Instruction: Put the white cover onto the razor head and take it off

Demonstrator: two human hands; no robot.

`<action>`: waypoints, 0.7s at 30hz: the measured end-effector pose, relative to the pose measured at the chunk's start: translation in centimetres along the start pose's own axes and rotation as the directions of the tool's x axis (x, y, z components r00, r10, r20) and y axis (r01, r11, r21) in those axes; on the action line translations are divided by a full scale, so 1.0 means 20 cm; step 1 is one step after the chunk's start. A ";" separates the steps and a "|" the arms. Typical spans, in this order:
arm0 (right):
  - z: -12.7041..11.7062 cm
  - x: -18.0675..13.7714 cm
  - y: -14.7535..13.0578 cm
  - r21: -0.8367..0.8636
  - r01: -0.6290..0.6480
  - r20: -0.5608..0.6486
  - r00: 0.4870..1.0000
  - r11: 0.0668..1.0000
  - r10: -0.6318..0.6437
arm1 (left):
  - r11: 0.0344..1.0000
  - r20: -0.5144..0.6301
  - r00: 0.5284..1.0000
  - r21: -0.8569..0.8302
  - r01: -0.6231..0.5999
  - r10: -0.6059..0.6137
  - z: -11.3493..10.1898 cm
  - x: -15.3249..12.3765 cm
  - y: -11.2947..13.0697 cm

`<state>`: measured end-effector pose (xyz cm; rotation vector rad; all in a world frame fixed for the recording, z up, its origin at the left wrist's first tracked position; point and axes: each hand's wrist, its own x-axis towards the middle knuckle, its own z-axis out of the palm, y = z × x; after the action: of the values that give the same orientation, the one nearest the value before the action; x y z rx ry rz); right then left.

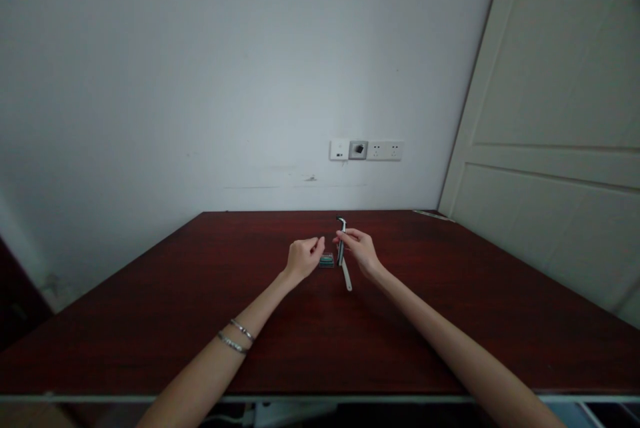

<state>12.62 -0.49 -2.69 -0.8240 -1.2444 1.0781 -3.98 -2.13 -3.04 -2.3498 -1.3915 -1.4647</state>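
Note:
My right hand [361, 249] pinches a razor [341, 251] between thumb and fingers. The razor stands nearly upright, its dark head at the top and its dark-and-silver handle pointing down. My left hand [303, 257] is closed just to the left, fingers curled in; whatever it may hold is hidden. Between the hands, a small clear case [327, 260] with green pieces inside lies on the table, close to my left hand. A slim pale handle-like piece [347, 276] rests on the table under the razor; its upper end is hidden behind the razor and my right hand.
The dark red wooden table [210, 321] reaches back to a white wall [200, 81]. Sockets and a switch plate [385, 151] are on the wall behind the hands. A pale panelled door [550, 201] stands along the right side. Bracelets [236, 336] circle my left forearm.

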 end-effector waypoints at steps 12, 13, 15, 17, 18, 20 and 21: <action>0.05 -0.03 -0.03 0.246 -0.138 -0.003 0.990 0.959 0.143 | 0.436 0.064 0.788 -0.805 0.403 -0.612 0.05 0.17 -0.03; 0.06 -0.03 -0.03 0.251 -0.141 -0.005 0.989 0.958 0.147 | 0.372 0.099 0.764 -0.829 0.418 -0.638 0.07 0.19 -0.03; 0.06 -0.03 -0.02 0.254 -0.137 -0.011 0.989 0.957 0.145 | 0.182 0.228 0.697 -0.868 0.461 -0.680 0.09 0.24 -0.03; 0.06 -0.03 0.00 0.251 -0.141 -0.013 0.989 0.958 0.149 | -0.071 0.404 0.601 -0.864 0.499 -0.690 0.12 0.29 -0.05; 0.06 -0.03 0.01 0.246 -0.151 -0.006 0.988 0.957 0.157 | -0.188 0.490 0.546 -0.835 0.516 -0.679 0.13 0.31 -0.05; 0.05 -0.03 0.03 0.225 -0.179 0.019 0.984 0.958 0.180 | -0.346 0.620 0.460 -0.761 0.548 -0.636 0.16 0.34 -0.07; 0.05 -0.02 0.05 0.211 -0.193 0.032 0.981 0.958 0.191 | -0.388 0.664 0.435 -0.727 0.566 -0.609 0.18 0.35 -0.08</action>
<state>11.50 -0.66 -3.57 -0.7852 -1.0509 1.3500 -1.59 5.00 -0.49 -1.2712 -2.3700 -3.9088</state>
